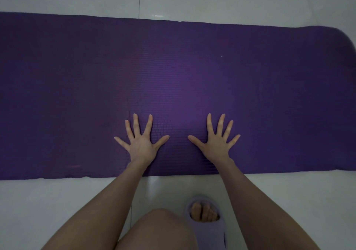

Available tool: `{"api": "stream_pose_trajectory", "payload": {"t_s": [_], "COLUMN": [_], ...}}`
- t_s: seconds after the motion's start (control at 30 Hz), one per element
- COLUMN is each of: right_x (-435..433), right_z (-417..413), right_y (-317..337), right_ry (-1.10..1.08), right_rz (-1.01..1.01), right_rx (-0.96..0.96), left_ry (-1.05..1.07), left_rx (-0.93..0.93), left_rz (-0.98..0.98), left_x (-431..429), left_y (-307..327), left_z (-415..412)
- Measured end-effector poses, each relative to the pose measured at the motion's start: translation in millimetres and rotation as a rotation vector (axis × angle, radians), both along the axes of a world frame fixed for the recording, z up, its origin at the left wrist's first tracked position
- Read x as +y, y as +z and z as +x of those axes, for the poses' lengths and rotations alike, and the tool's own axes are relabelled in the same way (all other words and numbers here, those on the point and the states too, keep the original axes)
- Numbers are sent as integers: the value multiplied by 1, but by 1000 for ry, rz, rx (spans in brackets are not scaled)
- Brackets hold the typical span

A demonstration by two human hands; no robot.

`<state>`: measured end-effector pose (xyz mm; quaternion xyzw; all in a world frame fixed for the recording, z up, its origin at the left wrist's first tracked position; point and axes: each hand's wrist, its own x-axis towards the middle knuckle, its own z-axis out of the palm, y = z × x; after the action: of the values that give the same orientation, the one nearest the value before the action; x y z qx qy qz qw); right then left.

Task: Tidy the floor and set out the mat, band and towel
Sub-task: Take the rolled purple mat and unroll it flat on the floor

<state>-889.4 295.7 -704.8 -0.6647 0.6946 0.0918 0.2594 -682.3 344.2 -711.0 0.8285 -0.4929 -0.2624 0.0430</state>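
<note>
A dark purple exercise mat lies unrolled flat across the pale tiled floor, running left to right through the whole view. Its right end curls up slightly. My left hand rests palm down on the mat near its front edge, fingers spread wide. A little to the right, my right hand lies flat on the mat the same way. Neither hand holds anything. No band or towel is in view.
White floor tiles show in front of the mat and behind it. My knee and a foot in a lilac slipper are on the floor just in front of the mat.
</note>
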Motion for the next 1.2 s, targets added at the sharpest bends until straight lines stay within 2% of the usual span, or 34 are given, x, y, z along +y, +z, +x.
{"api": "stream_pose_trajectory", "payload": {"t_s": [0.9,1.03,1.2], "right_x": [-6,-11,-2], "right_z": [-3,-5,-4], "right_y": [9,58,165], "right_ry": [5,-45,-105], "right_rz": [53,-22,-6], "right_rx": [-23,-163,-439], "left_ry": [14,83,184], "left_rx": [43,162,355], "left_rz": [20,-59,-127], "left_x": [1,0,11], "left_y": [8,50,161], "left_z": [-2,-1,-2]}}
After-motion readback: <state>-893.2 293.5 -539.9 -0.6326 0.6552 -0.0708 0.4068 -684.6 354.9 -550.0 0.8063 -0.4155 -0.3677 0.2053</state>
